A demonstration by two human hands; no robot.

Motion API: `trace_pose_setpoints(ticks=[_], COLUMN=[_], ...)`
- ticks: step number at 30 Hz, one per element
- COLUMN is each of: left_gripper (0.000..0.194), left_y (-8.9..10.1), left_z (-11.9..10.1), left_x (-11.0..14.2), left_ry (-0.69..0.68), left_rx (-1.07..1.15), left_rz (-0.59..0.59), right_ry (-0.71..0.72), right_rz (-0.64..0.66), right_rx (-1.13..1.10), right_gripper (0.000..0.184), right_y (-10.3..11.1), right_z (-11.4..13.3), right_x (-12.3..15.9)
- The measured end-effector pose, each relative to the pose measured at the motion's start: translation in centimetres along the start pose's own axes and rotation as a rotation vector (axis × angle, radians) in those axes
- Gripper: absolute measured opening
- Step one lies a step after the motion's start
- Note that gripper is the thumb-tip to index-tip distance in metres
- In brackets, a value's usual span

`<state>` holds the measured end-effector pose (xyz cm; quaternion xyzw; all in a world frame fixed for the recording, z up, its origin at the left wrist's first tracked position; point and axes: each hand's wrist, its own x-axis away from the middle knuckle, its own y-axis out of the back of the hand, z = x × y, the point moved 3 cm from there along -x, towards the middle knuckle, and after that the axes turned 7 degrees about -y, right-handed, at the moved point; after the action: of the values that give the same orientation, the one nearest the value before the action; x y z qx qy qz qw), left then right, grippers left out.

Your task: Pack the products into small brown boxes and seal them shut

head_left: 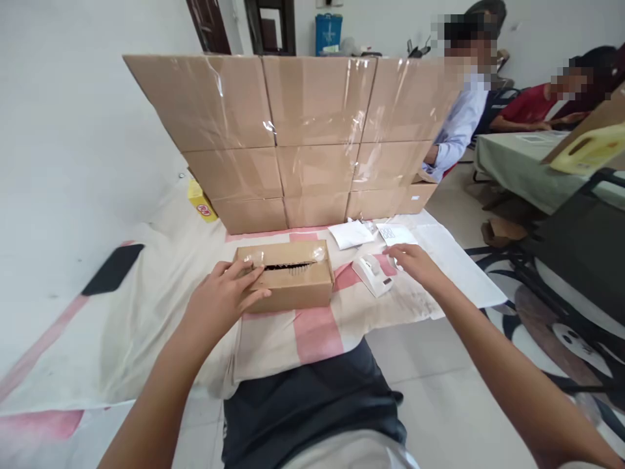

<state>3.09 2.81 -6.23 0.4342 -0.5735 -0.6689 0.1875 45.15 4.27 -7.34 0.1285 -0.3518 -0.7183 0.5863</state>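
Note:
A brown cardboard box (293, 298) lies on the cloth-covered table, with a dark, jagged gap (290, 266) along the seam of its top flaps. My left hand (227, 290) rests on the box's left end, fingers spread over the top and the thumb at the front edge. Clear tape shows on the lid near both ends. To the right of the box stands a white tape dispenser (374, 277). Beside its far right side is my right hand (415, 260), fingers stretched out to the left; whether the fingertips touch any tape is unclear.
Joined cardboard boxes form an upright wall (312, 130) behind. White packets (350, 234) lie before it. A yellow pack (201, 200) stands left; a dark flat object (113, 269) lies nearer. Two people sit beyond at right, near another table (508, 156) and a chair (576, 241).

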Motion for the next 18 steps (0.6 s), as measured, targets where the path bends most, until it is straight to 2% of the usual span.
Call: trace_pose_setpoints(ticks=[3,5,7,9,10,11,12,13,15,16,18], left_gripper=[0.046,0.051,0.046,0.031,0.027,0.027,0.033,0.051,0.100,0.114,0.125], left_y=[0.9,1.3,0.7,-1.6,-3.3,-5.3,-7.4,-9.4,-12.6,-14.0,-16.0], left_z=[-2.4,-4.3,-6.9,-10.1,-12.0,-14.0,-15.7,-17.1,-19.3,-19.9,-20.2], left_x=[-1.0,-2.1,-3.2,-4.4,-5.1,-5.9,-6.7,-7.7,-9.4,-10.2,-11.4], left_ry=[0.000,-0.044,-0.145,-0.263,-0.329,-0.369,-0.324,-0.206,-0.076,-0.011,0.066], left_rx=[-0.155,-0.151,-0.023,0.185,0.314,0.443,0.555,0.645,0.688,0.702,0.717], left_rz=[-0.004,-0.103,-0.236,-0.285,-0.246,-0.129,-0.015,0.036,0.067,0.073,0.075], right_ry=[-0.190,-0.273,-0.324,-0.345,-0.346,-0.343,-0.339,-0.332,-0.313,-0.302,-0.281], right_rz=[0.168,0.242,0.287,0.316,0.324,0.328,0.329,0.327,0.322,0.318,0.312], right_rx=[-0.055,-0.094,-0.113,-0.119,-0.119,-0.117,-0.113,-0.109,-0.103,-0.103,-0.110], right_gripper=[0.032,0.032,0.032,0.033,0.033,0.033,0.032,0.031,0.028,0.026,0.025], right_y=[-0.6,-1.5,-2.1,-2.4,-2.5,-2.5,-2.5,-2.5,-2.4,-2.4,-2.2], right_z=[-3.2,-4.0,-4.0,-3.5,-3.3,-3.1,-3.0,-2.9,-2.9,-2.9,-2.8], right_x=[-0.8,-1.1,-1.4,-1.4,-1.4,-1.4,-1.3,-1.3,-1.1,-1.1,-0.9])
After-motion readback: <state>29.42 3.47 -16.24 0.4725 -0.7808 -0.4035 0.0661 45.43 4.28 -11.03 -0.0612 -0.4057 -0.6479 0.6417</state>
